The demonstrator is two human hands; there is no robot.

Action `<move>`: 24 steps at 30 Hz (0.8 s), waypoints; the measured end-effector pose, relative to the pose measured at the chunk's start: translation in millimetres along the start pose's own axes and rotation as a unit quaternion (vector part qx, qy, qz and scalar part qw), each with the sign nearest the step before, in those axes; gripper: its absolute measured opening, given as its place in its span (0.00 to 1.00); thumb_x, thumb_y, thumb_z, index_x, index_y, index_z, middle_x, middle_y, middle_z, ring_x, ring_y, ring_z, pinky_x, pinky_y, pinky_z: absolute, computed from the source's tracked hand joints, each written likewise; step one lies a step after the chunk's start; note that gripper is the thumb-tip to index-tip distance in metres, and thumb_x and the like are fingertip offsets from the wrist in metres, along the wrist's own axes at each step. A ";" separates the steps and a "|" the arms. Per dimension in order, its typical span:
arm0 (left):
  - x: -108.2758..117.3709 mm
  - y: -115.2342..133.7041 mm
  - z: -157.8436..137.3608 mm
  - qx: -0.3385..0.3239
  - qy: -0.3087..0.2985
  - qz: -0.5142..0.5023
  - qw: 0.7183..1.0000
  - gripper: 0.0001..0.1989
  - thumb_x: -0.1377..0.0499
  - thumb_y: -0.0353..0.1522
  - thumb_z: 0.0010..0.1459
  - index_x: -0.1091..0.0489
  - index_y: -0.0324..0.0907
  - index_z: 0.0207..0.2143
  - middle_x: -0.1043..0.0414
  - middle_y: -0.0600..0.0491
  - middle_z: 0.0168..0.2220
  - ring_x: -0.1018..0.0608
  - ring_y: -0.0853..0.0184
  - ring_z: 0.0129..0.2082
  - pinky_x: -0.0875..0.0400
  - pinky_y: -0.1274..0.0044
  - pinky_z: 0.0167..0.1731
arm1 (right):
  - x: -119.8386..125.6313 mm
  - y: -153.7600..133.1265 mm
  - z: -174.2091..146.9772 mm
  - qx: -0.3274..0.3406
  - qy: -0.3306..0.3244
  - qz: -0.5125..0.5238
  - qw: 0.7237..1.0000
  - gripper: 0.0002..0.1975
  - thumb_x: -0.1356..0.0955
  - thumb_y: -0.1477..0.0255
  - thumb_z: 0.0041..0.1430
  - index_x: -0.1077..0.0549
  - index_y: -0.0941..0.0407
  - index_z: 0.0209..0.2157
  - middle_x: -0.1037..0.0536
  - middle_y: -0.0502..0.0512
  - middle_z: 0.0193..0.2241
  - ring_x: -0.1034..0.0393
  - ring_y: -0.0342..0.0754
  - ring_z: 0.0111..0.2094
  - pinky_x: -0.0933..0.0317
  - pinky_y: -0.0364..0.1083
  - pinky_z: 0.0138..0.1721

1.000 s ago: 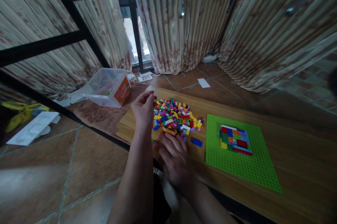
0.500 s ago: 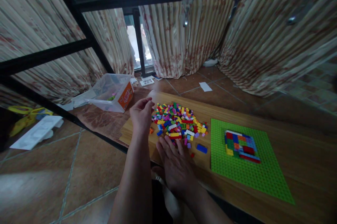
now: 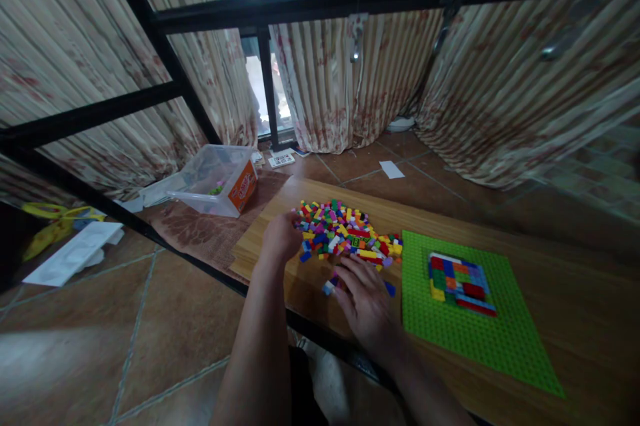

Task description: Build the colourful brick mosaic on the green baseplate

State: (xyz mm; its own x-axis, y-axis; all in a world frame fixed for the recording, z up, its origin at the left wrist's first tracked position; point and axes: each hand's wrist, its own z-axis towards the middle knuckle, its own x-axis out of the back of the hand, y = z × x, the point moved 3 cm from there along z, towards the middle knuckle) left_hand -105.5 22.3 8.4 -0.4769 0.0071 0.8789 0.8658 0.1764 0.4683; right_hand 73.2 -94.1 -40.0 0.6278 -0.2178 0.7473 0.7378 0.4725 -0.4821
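A heap of small multicoloured toy bricks (image 3: pixel 333 229) lies loose on the wooden table. At its left edge is my left hand (image 3: pixel 283 238), fingers curled in among the bricks; whatever they grip is hidden. In front of the heap my right hand (image 3: pixel 369 303) reaches over the tabletop, its fingers apart and bent downward. Beside its thumb sit a few loose bricks (image 3: pixel 329 287), and a blue brick (image 3: pixel 390 289) shows partly past its far side. Further right, a green baseplate (image 3: pixel 520 333) carries a flat patchwork of joined bricks (image 3: pixel 457 283).
Left of the table, a clear plastic box (image 3: pixel 203 176) with an orange label stands on a brown mat (image 3: pixel 193 236). A black metal rail (image 3: pixel 210 273) crosses nearby. White packaging (image 3: pixel 75 256) and a yellow item (image 3: pixel 47 226) lie on the tiled floor. Curtains hang behind.
My left hand has come down from above to the heap's left edge. The right hand has shifted right along the front of the heap, fingers more bent. The view has tilted slightly.
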 end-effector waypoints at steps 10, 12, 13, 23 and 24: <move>-4.5 -9.7 12.3 -0.025 0.029 0.057 0.998 0.25 0.43 0.25 0.49 0.26 0.43 0.51 0.26 0.40 0.49 0.25 0.56 0.48 0.33 0.70 0.47 | 11.5 -0.9 -5.1 0.007 0.039 0.042 0.998 0.11 0.37 0.72 0.65 0.24 0.55 0.43 0.22 0.58 0.44 0.31 0.52 0.48 0.37 0.56 0.52; -7.3 -9.9 14.4 -0.030 0.025 0.069 0.997 0.24 0.43 0.24 0.48 0.25 0.43 0.49 0.26 0.40 0.48 0.25 0.56 0.47 0.32 0.70 0.46 | 13.0 -0.2 -5.9 0.005 0.044 0.044 0.998 0.10 0.37 0.72 0.64 0.24 0.54 0.42 0.22 0.57 0.43 0.30 0.52 0.47 0.38 0.55 0.52; -8.5 -9.5 14.7 -0.033 0.022 0.068 0.997 0.24 0.42 0.24 0.47 0.25 0.43 0.49 0.25 0.41 0.46 0.24 0.57 0.45 0.32 0.71 0.45 | 13.5 0.4 -6.3 0.004 0.046 0.045 0.998 0.10 0.37 0.72 0.64 0.23 0.54 0.41 0.22 0.57 0.43 0.30 0.51 0.47 0.38 0.55 0.52; -11.4 -0.1 6.5 -0.032 -0.034 -0.010 0.999 0.09 0.40 0.26 0.46 0.22 0.41 0.31 0.25 0.51 0.25 0.26 0.65 0.28 0.35 0.76 0.31 | 18.0 3.9 -6.4 0.000 0.046 0.050 0.998 0.10 0.36 0.74 0.64 0.23 0.54 0.39 0.21 0.56 0.41 0.30 0.51 0.44 0.38 0.54 0.48; -11.3 0.5 6.0 -0.032 -0.035 -0.017 0.999 0.08 0.41 0.26 0.46 0.23 0.41 0.29 0.26 0.52 0.24 0.27 0.66 0.27 0.36 0.77 0.30 | 18.4 4.1 -6.3 -0.001 0.043 0.051 0.998 0.10 0.37 0.74 0.64 0.23 0.54 0.39 0.21 0.56 0.41 0.31 0.51 0.44 0.38 0.53 0.48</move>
State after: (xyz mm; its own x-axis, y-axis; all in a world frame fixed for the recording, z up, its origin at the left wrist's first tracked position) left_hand -100.6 28.2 -1.9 -0.5135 0.0723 0.8551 0.8559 0.1146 0.5043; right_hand 89.3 -101.5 -31.0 0.7182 -0.2411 0.6528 0.6699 0.4937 -0.5546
